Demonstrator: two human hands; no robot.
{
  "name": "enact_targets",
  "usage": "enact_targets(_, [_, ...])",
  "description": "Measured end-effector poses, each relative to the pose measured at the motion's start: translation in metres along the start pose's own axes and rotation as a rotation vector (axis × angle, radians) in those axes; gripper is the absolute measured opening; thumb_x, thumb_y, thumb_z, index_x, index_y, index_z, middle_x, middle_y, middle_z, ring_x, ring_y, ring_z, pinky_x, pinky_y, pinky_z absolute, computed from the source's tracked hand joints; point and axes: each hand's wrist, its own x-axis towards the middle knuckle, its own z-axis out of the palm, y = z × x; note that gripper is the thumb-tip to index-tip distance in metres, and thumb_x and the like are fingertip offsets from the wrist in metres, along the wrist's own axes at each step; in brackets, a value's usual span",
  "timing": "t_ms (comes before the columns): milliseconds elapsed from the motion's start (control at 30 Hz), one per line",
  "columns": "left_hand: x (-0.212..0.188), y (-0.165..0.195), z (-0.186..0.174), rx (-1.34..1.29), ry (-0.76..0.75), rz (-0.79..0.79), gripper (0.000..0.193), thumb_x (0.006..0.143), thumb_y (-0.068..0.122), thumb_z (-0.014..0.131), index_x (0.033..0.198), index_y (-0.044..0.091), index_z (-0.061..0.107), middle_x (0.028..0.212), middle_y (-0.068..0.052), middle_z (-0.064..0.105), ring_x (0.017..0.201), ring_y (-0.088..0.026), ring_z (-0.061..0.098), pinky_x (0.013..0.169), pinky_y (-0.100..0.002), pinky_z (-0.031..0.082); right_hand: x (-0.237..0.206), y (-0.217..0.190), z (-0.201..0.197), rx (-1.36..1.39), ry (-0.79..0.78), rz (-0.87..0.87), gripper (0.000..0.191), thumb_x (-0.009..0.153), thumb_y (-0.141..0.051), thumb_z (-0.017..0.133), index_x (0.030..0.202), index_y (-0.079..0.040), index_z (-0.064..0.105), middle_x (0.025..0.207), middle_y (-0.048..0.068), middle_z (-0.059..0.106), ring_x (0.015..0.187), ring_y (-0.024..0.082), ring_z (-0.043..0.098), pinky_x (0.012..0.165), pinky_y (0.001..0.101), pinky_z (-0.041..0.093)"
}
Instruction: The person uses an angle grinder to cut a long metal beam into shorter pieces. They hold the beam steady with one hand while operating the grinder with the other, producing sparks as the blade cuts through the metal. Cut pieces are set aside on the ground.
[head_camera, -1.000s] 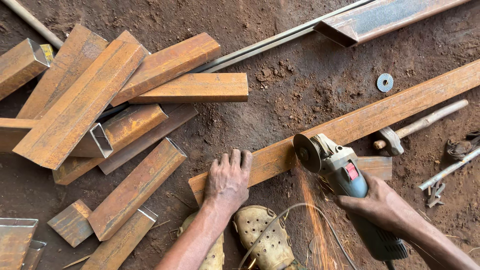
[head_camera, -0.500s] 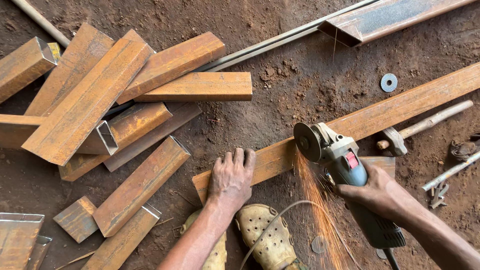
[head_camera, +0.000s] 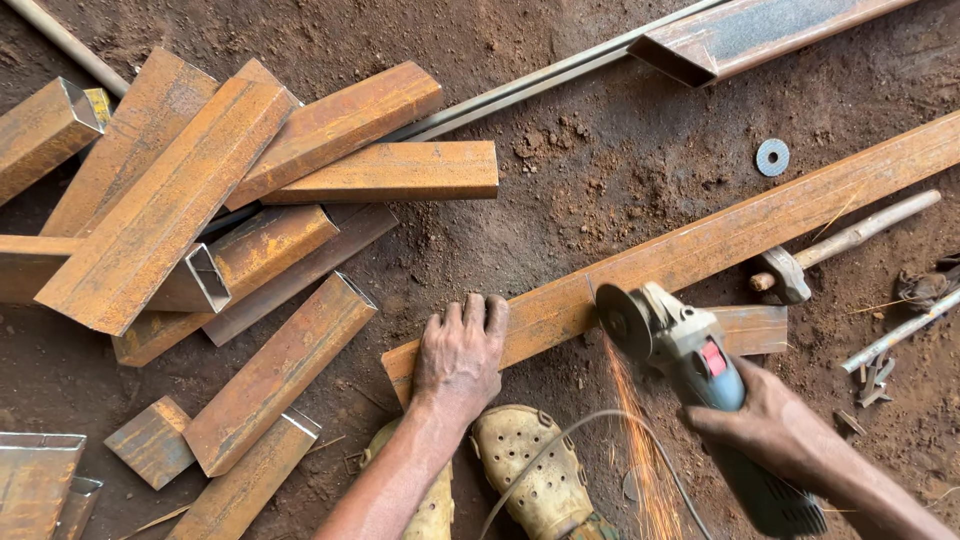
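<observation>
The left hand (head_camera: 460, 352) lies flat, fingers spread, pressing down the near end of a long rusty rectangular steel tube (head_camera: 700, 245) that runs slantwise over the dirt floor (head_camera: 600, 170). The right hand (head_camera: 770, 425) has its grip wrapped tight round the body of an angle grinder (head_camera: 690, 355), whose disc (head_camera: 622, 320) meets the tube's near edge and throws sparks (head_camera: 640, 440) toward the yellow perforated clogs (head_camera: 530, 475). A hammer (head_camera: 830, 250) and a washer (head_camera: 772, 157) lie beyond the tube, and a heap of cut rusty tube pieces (head_camera: 200, 220) sits to the left.
</observation>
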Motion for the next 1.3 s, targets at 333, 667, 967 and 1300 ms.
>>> enact_targets(333, [0.001, -0.001, -0.005, 0.017, -0.041, 0.001, 0.065, 0.077, 0.001, 0.067, 0.137, 0.000, 0.041, 0.107, -0.021, 0.057, 0.087, -0.027, 0.062, 0.067, -0.038, 0.055, 0.009, -0.023, -0.008, -0.004, 0.033, -0.072, 0.073, 0.074, -0.030, 0.084, 0.134, -0.003, 0.053, 0.089, 0.022, 0.077, 0.067, 0.030, 0.075, 0.066, 0.0463, 0.066])
enact_targets(667, [0.000, 0.001, -0.007, 0.059, 0.023, 0.016, 0.071, 0.070, 0.002, 0.070, 0.136, 0.000, 0.043, 0.111, -0.022, 0.057, 0.091, -0.029, 0.063, 0.071, -0.041, 0.057, -0.012, -0.004, 0.001, -0.068, 0.048, -0.058, 0.074, 0.072, -0.034, 0.084, 0.134, -0.006, 0.056, 0.093, 0.017, 0.074, 0.071, 0.027, 0.076, 0.068, 0.0441, 0.065])
enact_targets(967, [0.000, 0.000, 0.000, 0.041, -0.031, 0.008, 0.068, 0.077, 0.001, 0.067, 0.140, 0.000, 0.041, 0.115, -0.024, 0.058, 0.093, -0.030, 0.063, 0.073, -0.042, 0.058, 0.006, -0.022, -0.008, -0.061, 0.037, -0.054, 0.082, 0.074, -0.040, 0.087, 0.139, -0.009, 0.049, 0.092, 0.019, 0.077, 0.068, 0.030, 0.076, 0.069, 0.0463, 0.067])
enact_targets(1300, [0.000, -0.001, -0.004, 0.019, 0.012, 0.000, 0.071, 0.073, 0.003, 0.071, 0.137, 0.000, 0.040, 0.116, -0.024, 0.058, 0.093, -0.031, 0.064, 0.072, -0.043, 0.057, 0.001, 0.000, -0.001, -0.112, 0.013, 0.000, 0.077, 0.075, -0.037, 0.083, 0.138, -0.008, 0.051, 0.096, 0.019, 0.073, 0.070, 0.030, 0.076, 0.068, 0.0467, 0.066])
